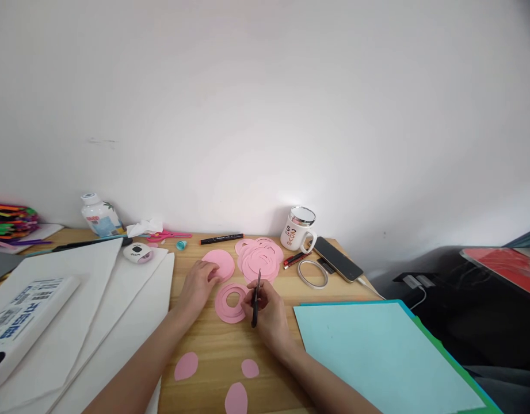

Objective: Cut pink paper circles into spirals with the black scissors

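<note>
My left hand is at a flat pink paper circle, its thumb and bent fingers gripping the circle's left edge. In my right hand is a pair of black-handled scissors, with the blade pointing up and away from me. The fingertips of that hand touch the right side of some stacked pink paper rings, which have a round hole in the middle. Behind the scissors lies a heap of pink paper rings and rounds. Small pink paper petals are on the wooden table near me.
A white mug, a phone, a roll of tape and a black marker sit farther back. Light blue sheets lie at right. White paper, a white box and a bottle are at left.
</note>
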### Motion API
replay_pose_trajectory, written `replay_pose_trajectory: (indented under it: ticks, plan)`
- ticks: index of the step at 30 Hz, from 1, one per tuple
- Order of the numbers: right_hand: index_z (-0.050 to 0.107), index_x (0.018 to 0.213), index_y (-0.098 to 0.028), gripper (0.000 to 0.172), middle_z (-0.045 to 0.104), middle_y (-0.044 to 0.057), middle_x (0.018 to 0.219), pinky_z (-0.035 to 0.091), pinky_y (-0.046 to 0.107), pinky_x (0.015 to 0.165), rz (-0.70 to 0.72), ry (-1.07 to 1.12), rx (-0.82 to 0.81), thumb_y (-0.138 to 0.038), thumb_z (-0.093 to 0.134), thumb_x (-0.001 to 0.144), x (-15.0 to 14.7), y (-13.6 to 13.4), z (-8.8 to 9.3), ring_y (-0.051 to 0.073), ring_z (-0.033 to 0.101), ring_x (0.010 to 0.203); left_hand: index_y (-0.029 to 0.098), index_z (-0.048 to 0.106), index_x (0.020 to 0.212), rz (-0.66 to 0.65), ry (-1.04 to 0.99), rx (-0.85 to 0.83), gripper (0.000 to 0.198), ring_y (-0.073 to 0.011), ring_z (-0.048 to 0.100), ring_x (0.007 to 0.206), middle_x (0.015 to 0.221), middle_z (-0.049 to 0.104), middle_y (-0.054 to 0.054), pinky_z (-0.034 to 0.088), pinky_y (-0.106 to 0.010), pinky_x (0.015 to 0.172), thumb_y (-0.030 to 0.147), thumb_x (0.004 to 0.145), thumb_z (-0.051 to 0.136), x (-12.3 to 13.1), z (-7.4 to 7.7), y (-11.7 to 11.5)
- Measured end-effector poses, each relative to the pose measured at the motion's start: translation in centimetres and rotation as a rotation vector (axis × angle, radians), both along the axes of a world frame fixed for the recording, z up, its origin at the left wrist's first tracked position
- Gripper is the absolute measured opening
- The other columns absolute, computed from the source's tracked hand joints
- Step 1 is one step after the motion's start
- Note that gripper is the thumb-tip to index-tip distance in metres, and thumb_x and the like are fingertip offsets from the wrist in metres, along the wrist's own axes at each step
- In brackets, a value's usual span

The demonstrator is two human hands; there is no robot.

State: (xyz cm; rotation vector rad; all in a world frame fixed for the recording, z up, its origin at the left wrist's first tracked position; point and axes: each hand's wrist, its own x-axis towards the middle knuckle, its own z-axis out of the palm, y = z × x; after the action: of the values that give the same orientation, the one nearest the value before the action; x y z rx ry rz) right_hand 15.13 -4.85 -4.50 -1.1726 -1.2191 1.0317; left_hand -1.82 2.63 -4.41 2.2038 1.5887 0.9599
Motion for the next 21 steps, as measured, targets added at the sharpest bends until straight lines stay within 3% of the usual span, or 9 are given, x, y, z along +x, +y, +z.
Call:
replay_pose_trajectory:
  ticks: [6,12,18,21]
  plan:
    - [0.051,0.085,-0.021,0.023,0.06,-0.003,0.067,0.045,0.024,0.056,-0.012,0.025,0.01,-0.017,0.063,0.065,0.1,0.2,-0.5,0.014,0.056,0.06,0.016,0.064,0.08,0.006,0.011,0.029,0.013,-0.0246,0.061,0.084,0.087,0.067,-0.008,0.05,-0.037,0.075,0.011,0.069,0.063,-0.1,0.0,0.1]
    - [0.054,0.09,-0.02,0.024,0.061,0.0,0.07,0.048,0.027,0.061,-0.123,-0.056,0.058,-0.023,0.065,0.069,1.3,1.1,-0.2,0.016,0.059,0.064,0.016,0.065,0.088,-0.004,0.054,0.092,0.02,-0.0279,0.059,0.099,0.101,0.068,-0.011,0.045,-0.042,0.089,0.011,0.069,0.063,-0.2,-0.5,0.3]
    - [0.056,0.081,-0.019,0.012,0.066,0.003,0.074,0.045,0.026,0.06,0.07,-0.396,0.087,-0.023,0.063,0.072,1.7,0.9,0.6,0.018,0.06,0.067,0.016,0.065,0.09,-0.001,0.085,0.03,0.019,-0.0267,0.061,0.094,0.1,0.069,-0.01,0.047,-0.039,0.084,0.012,0.071,0.062,0.1,-0.4,0.1]
    - [0.056,0.084,-0.019,0.013,0.067,0.004,0.078,0.041,0.025,0.06,0.034,-0.676,0.107,-0.015,0.059,0.072,1.3,0.8,0.6,0.019,0.06,0.069,0.017,0.064,0.088,0.021,0.081,0.022,0.018,-0.026,0.061,0.093,0.098,0.069,-0.009,0.048,-0.038,0.082,0.012,0.071,0.062,0.2,-0.1,-0.1]
